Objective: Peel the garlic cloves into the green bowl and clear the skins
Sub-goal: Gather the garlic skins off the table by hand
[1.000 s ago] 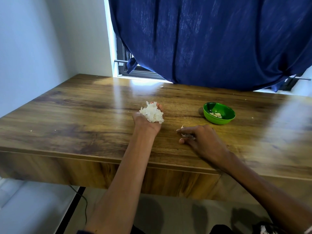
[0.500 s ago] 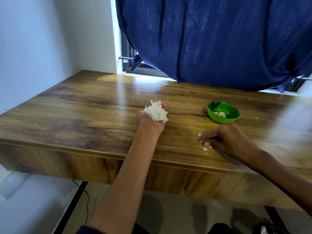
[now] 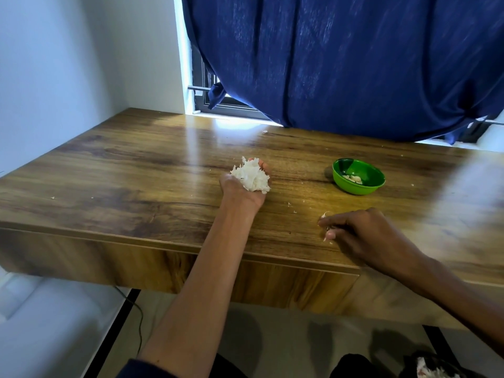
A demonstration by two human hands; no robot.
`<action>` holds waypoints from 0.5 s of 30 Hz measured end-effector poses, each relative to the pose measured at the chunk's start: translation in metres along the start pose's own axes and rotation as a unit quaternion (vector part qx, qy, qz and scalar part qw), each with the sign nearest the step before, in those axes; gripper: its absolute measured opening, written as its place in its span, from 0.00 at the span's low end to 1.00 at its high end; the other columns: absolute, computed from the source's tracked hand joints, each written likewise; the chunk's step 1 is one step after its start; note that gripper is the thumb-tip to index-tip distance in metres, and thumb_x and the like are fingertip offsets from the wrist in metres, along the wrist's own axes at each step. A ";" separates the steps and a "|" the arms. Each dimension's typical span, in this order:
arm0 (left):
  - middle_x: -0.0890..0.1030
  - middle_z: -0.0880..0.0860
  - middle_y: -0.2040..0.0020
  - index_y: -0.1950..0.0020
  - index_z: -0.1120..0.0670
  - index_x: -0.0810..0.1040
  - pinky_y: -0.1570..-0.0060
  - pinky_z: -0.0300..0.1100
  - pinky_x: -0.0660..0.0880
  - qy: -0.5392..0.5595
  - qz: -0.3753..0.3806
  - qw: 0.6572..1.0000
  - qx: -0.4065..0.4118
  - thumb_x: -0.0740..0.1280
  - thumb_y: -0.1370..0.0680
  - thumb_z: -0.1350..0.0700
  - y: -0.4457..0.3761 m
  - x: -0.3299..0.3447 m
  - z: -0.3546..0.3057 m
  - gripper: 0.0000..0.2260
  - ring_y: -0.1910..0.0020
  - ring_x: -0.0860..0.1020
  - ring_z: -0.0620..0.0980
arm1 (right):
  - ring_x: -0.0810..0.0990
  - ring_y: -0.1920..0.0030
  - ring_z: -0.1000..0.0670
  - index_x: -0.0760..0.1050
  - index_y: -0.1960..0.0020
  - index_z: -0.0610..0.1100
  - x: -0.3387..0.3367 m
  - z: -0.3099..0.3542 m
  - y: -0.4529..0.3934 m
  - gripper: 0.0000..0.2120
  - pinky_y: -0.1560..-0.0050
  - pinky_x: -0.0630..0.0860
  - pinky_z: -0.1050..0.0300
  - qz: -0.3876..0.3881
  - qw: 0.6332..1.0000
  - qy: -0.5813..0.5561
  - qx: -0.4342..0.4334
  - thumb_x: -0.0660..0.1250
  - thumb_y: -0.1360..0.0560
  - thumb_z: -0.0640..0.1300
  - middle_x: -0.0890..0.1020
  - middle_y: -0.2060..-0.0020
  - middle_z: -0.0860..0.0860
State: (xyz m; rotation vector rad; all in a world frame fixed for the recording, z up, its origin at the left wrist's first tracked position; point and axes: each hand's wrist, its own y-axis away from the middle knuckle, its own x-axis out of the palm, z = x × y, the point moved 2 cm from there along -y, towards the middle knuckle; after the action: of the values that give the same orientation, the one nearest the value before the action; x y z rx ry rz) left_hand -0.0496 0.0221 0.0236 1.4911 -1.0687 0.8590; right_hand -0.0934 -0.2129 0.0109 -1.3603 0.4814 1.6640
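Note:
My left hand [image 3: 240, 190] rests palm up on the wooden table [image 3: 136, 181] and cups a white heap of garlic skins [image 3: 252, 175]. To its right stands the small green bowl [image 3: 357, 176] with a few peeled cloves [image 3: 353, 178] inside. My right hand [image 3: 362, 236] lies near the table's front edge, below the bowl, its fingertips pinched on small skin scraps [image 3: 326, 226]. Tiny flakes [image 3: 291, 207] dot the wood between the hands.
A dark blue curtain [image 3: 341, 64] hangs over the window behind the table, its hem touching the back edge. A white wall bounds the left side. Below the table run a black frame bar [image 3: 120, 323] and a cable.
My right hand slid rightwards along the front edge, sweeping skin scraps with it. My left hand kept its heap of skins and stayed put.

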 end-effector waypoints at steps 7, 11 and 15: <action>0.78 0.58 0.68 0.57 0.61 0.75 0.68 0.42 0.75 -0.008 -0.002 1.000 -0.002 0.45 0.16 0.53 0.001 0.002 0.002 0.23 0.69 0.75 0.53 | 0.80 0.48 0.69 0.84 0.51 0.61 -0.006 0.000 0.006 0.13 0.46 0.79 0.67 -0.034 0.999 -0.020 0.032 0.78 0.29 0.44 0.85 0.51 0.65; 0.78 0.58 0.66 0.57 0.61 0.76 0.67 0.42 0.75 -0.007 -0.010 1.000 0.002 0.45 0.16 0.53 0.002 0.001 0.003 0.23 0.68 0.75 0.53 | 0.76 0.53 0.78 0.84 0.57 0.60 -0.016 0.002 0.008 0.17 0.51 0.70 0.81 -0.046 0.999 -0.014 0.024 0.80 0.31 0.38 0.78 0.57 0.74; 0.79 0.59 0.66 0.57 0.61 0.76 0.65 0.43 0.75 0.001 -0.010 1.000 0.001 0.45 0.15 0.52 0.004 -0.001 0.004 0.24 0.67 0.76 0.53 | 0.72 0.57 0.81 0.85 0.60 0.53 -0.013 0.007 0.014 0.15 0.55 0.66 0.84 -0.081 0.996 0.021 0.038 0.78 0.31 0.31 0.78 0.63 0.70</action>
State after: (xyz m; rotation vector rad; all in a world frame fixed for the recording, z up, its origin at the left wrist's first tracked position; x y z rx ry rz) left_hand -0.0540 0.0182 0.0233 1.4995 -1.0514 0.8469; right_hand -0.1086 -0.2202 0.0220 -1.3451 0.4430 1.4744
